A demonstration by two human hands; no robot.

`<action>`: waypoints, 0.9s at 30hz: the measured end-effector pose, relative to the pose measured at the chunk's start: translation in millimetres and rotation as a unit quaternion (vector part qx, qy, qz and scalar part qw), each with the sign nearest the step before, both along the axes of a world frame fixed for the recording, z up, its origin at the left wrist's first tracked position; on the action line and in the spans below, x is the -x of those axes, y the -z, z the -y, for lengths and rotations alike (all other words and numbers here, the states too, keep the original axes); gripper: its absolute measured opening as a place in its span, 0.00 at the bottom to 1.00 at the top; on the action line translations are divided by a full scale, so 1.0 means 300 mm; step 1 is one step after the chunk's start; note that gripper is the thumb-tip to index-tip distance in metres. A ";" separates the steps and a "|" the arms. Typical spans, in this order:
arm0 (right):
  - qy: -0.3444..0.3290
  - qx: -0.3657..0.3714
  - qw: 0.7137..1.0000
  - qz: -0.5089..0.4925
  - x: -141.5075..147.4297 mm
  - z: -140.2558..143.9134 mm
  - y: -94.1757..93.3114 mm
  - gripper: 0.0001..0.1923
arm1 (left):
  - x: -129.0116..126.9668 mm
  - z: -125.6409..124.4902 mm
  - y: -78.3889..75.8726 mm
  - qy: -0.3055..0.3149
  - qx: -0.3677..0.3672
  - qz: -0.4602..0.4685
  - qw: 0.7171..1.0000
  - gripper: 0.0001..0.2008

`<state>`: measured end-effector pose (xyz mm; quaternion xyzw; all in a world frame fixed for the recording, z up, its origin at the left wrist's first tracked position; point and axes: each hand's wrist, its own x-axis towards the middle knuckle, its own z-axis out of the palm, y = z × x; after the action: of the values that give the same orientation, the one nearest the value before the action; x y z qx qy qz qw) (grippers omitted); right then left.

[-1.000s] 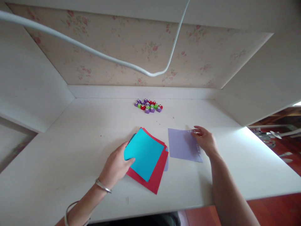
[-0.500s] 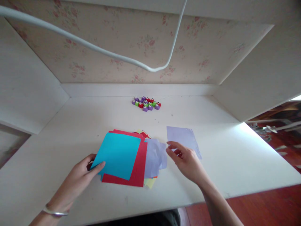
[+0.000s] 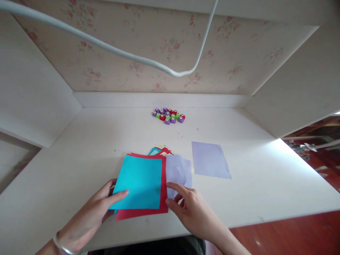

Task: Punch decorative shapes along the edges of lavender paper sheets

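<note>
My left hand [image 3: 102,200] grips sheets of coloured paper by their lower left corner, thumb on top and fingers beneath. A bright blue sheet [image 3: 140,182] is uppermost, with red paper [image 3: 164,177] showing along its right and lower edges. My right hand [image 3: 191,209] is at the right edge of the red paper, thumb and index fingertips apart; whether they touch the edge I cannot tell. Creased pale purple paper [image 3: 180,170] lies just beyond these fingers, partly covered by the red. Farther right, a single pale purple sheet [image 3: 211,159] lies flat on the white table [image 3: 255,173].
Behind the held sheets, more paper pieces [image 3: 163,151] in red, blue and cream poke out. Several small purple, green and red eye-marked pieces [image 3: 170,116] are grouped near the back wall. A white cable [image 3: 119,53] hangs across the upper view. Side panels [image 3: 287,78] flank the table.
My right hand has moved left, from beside the flat purple sheet to the red paper's edge. The held blue and red sheets have turned slightly and sit a little lower in view.
</note>
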<state>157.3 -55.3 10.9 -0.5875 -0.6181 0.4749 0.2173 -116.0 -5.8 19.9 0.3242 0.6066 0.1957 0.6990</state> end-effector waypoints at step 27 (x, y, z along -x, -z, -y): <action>-0.071 0.003 0.919 0.387 -0.039 -0.391 0.015 0.41 | 0.229 -0.049 0.098 -0.193 -0.222 -0.177 0.939 0.35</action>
<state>169.1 62.1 6.5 -0.6804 -0.6929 0.2264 -0.0752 -184.6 8.7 -9.6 0.3770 0.7126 0.3964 0.4393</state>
